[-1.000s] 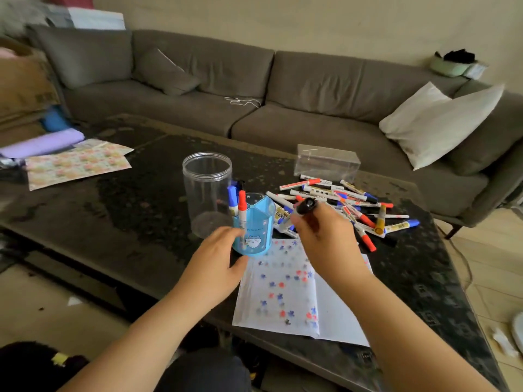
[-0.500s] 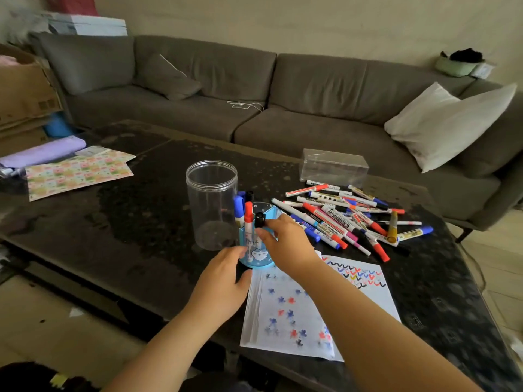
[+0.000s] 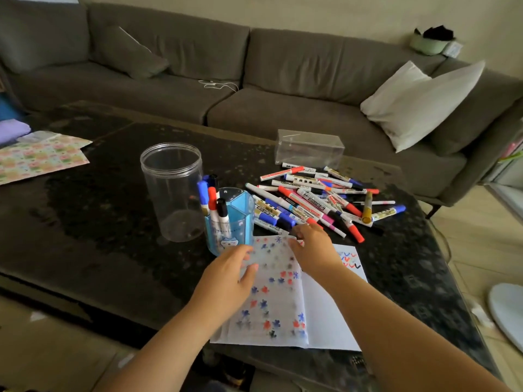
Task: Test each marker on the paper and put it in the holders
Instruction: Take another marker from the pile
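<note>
A white paper point(image 3: 325, 315) covered in coloured marker dabs lies on the dark table in front of me. Its top sheet point(image 3: 271, 290) is partly raised. My right hand point(image 3: 314, 250) pinches that sheet at its top edge. My left hand point(image 3: 226, 281) holds its left edge, thumb on top. A blue holder point(image 3: 239, 222) stands just beyond the paper with blue, red and black-capped markers point(image 3: 215, 205) upright in it. A clear round jar point(image 3: 172, 190) with nothing in it stands to its left. A pile of loose markers point(image 3: 311, 202) lies behind the paper.
A clear plastic box point(image 3: 310, 149) sits behind the marker pile. Patterned paper point(image 3: 36, 161) lies at the table's far left. A grey sofa point(image 3: 226, 80) with a white pillow point(image 3: 418, 106) runs behind the table point(image 3: 99, 222). A white round object point(image 3: 506, 312) stands on the floor at right.
My right hand put the black marker into the blue holder, then came down to the paper. My left hand left the holder and took the sheet's left edge.
</note>
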A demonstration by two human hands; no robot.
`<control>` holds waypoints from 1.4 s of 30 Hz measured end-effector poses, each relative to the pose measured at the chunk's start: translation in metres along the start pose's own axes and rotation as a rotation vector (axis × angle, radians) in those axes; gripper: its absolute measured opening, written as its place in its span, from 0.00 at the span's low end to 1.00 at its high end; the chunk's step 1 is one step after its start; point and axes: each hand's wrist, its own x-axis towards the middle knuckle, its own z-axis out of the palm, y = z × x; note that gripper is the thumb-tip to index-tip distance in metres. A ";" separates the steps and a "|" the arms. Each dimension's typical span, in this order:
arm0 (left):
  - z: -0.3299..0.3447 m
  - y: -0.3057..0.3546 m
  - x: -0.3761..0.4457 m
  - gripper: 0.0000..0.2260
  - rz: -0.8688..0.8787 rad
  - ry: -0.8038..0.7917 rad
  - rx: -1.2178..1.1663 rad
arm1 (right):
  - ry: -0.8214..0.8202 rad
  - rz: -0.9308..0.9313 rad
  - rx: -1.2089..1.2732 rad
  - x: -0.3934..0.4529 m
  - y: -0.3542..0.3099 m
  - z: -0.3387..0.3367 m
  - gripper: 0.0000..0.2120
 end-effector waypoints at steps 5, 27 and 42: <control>0.011 -0.001 0.011 0.17 0.019 0.007 -0.003 | -0.041 -0.004 -0.113 0.028 -0.009 0.009 0.18; 0.018 0.042 0.001 0.05 -0.425 -0.166 -0.643 | -0.240 0.227 0.534 -0.101 0.024 -0.043 0.06; 0.021 0.111 -0.071 0.15 -0.372 -0.514 -1.284 | -0.416 0.153 1.348 -0.192 0.015 -0.051 0.17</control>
